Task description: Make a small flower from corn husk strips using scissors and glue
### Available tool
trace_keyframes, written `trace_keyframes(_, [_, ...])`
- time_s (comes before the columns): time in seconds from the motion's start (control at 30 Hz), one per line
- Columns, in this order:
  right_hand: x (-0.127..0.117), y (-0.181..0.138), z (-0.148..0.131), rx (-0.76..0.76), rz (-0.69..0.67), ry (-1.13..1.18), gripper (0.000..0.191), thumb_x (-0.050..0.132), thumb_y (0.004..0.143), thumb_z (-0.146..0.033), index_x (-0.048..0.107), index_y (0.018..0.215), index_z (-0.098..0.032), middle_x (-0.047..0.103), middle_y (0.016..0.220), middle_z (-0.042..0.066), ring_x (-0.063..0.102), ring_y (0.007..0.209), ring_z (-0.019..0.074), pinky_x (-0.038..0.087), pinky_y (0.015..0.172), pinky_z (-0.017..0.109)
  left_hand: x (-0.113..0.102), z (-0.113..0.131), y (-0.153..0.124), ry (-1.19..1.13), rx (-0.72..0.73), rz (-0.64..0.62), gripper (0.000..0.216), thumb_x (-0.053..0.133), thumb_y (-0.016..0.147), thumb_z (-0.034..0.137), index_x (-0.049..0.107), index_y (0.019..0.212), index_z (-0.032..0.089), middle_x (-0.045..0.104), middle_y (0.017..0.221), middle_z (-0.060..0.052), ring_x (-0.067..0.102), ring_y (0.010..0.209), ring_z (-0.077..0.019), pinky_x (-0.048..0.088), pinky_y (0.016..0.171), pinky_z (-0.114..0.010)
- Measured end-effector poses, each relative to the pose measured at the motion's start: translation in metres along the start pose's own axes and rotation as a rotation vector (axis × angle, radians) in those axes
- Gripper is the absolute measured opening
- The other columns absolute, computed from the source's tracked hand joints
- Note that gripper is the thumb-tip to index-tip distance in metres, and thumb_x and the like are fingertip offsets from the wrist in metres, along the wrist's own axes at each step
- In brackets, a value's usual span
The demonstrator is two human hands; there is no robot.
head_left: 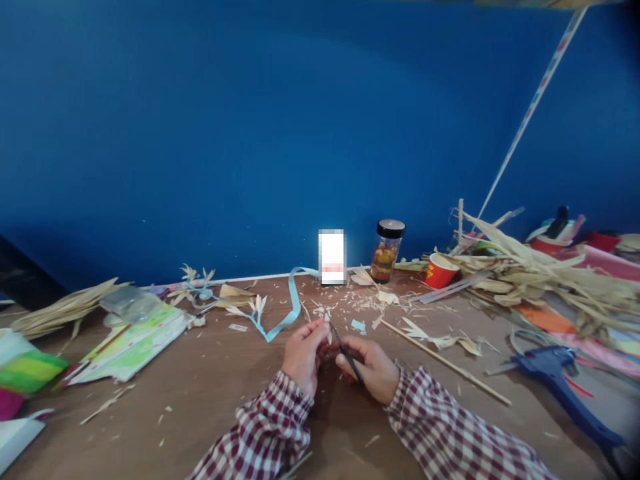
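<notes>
My left hand [303,352] is closed in a pinch on a small pale piece of dried husk [325,314] that it holds up over the brown table [210,393]. My right hand [371,368] is closed around small dark scissors [345,350], whose blades point up and left toward the husk piece. Both hands sit close together near the table's middle, in red-and-white checked sleeves. Husk shavings lie scattered around them.
A light blue ribbon [293,310] curls behind the hands. A thin wooden stick [445,362] lies to the right, beyond it a blue glue gun [560,380] and a heap of dried husks [540,280]. A black-lidded jar [387,251], a red cup [440,271] and coloured papers [130,343] stand about.
</notes>
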State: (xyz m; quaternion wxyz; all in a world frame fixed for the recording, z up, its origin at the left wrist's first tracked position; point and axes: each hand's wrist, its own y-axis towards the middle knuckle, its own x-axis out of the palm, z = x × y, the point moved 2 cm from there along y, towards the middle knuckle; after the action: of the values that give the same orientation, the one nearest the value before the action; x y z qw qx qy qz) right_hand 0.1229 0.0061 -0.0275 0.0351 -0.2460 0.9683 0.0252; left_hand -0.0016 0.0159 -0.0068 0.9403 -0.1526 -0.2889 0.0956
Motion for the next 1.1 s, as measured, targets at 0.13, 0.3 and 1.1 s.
trace_keyframes(0.13, [-0.0004, -0.0001, -0.0003, -0.011, 0.002, -0.032, 0.031, 0.052, 0.077, -0.039, 0.056, 0.099, -0.017, 0.042, 0.057, -0.004, 0.036, 0.047, 0.0069, 0.035, 0.046, 0.019, -0.0002, -0.0006, 0.0003, -0.009, 0.002, -0.012, 0.01, 0.064, 0.065, 0.012, 0.06, 0.074, 0.011, 0.053, 0.049, 0.003, 0.05, 0.044, -0.0061, 0.049, 0.05, -0.02])
trace_keyframes(0.3, [-0.0005, 0.0, -0.0005, -0.019, 0.005, -0.056, 0.031, 0.051, 0.078, -0.04, 0.056, 0.099, -0.017, 0.042, 0.055, -0.005, 0.037, 0.046, 0.0069, 0.035, 0.045, 0.019, -0.0014, -0.0016, 0.0024, -0.009, 0.0, -0.014, 0.011, 0.064, 0.065, 0.012, 0.06, 0.075, 0.011, 0.054, 0.049, 0.003, 0.05, 0.043, -0.0065, 0.049, 0.048, -0.02])
trace_keyframes(1.1, [-0.0005, -0.0004, -0.0011, -0.009, 0.029, -0.073, 0.032, 0.05, 0.078, -0.044, 0.056, 0.092, -0.016, 0.041, 0.052, -0.005, 0.037, 0.044, 0.007, 0.032, 0.043, 0.018, -0.0013, -0.0007, 0.0003, -0.002, -0.031, 0.019, 0.011, 0.064, 0.066, 0.012, 0.06, 0.077, 0.011, 0.054, 0.05, 0.004, 0.049, 0.042, -0.0047, 0.044, 0.043, -0.015])
